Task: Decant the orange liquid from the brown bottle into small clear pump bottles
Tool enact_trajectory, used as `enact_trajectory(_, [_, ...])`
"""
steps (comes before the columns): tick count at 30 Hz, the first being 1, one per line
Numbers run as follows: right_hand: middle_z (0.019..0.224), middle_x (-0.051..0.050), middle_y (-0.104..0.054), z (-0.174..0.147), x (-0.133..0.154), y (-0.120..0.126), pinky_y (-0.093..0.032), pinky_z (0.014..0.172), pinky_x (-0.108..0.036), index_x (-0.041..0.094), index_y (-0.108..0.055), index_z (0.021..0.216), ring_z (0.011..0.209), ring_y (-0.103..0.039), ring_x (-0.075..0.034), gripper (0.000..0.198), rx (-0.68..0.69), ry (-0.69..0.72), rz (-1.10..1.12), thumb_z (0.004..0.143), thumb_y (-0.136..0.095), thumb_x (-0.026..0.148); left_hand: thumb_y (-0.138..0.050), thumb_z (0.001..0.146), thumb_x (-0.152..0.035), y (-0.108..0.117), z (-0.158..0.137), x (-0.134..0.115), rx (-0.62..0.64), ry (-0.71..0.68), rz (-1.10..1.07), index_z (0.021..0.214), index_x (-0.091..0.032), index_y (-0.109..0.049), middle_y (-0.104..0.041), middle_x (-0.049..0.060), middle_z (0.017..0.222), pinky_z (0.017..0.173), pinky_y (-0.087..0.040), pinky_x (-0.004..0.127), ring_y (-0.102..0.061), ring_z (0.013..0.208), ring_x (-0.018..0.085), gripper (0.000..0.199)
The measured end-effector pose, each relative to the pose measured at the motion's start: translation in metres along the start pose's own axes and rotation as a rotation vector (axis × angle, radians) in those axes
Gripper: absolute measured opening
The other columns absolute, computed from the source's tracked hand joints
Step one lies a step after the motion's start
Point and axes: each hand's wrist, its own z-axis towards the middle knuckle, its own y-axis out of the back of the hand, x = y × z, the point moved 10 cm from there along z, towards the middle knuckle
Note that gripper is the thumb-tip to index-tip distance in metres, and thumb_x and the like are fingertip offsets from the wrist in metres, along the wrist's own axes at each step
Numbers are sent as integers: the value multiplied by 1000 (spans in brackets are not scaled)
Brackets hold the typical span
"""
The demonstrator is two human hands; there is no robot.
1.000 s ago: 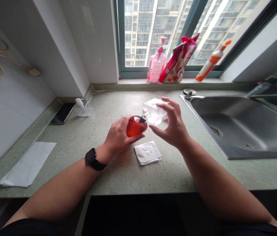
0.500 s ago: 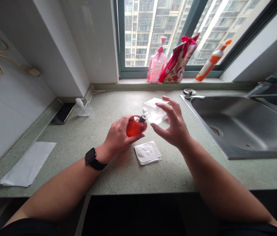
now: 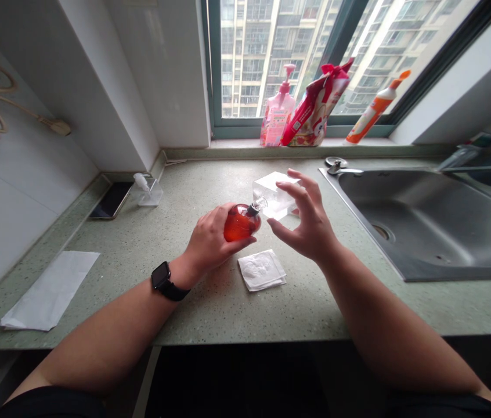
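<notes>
One bottle (image 3: 239,226), axis tilted, neck (image 3: 253,209) rightward; left grip (image 3: 208,239) clasping, right grip (image 3: 309,227) spread.

Left hand (image 3: 210,235) wrapped around red bottle (image 3: 241,226), bottle tilted, neck pointing right at clear container (image 3: 269,194). Neck overlaps container's near side; can't tell if they touch. Right hand (image 3: 309,223) beside container, thumb and fingers spread in a C; contact unclear. Folded tissue (image 3: 262,270) on counter (image 3: 298,313), just nearer than bottle. Black watch (image 3: 161,277) on left wrist. Far left: phone (image 3: 111,201), clear pump dispenser (image 3: 150,193) next to it, white paper (image 3: 49,293) nearer. Steel sink (image 3: 446,220) right. Sill: pink pump bottle (image 3: 277,119), red pouch (image 3: 317,110), orange-white bottle (image 3: 371,119).
</notes>
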Motion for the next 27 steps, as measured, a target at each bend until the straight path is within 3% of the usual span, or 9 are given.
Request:
enact_trajectory(6, [165,-13,-40,0,1,1,-68,91,-57,40,-43,157,135,-60,-40,80,2,0,-9,86,-77,27,-83,89,-64,0,0,0,-4,-1,1,143,-25,-52,-73,14,132,103,-60,53,-73,114,32,73])
enact_trajectory(27, [166,-13,-38,1,2,0,-65,99,-61,39,-41,160,141,-56,-41,81,14,17,2,87,-76,27,-80,90,-66,-1,1,1,16,18,-2,143,-23,-52,-72,15,134,103,-59,54,-73,117,33,74])
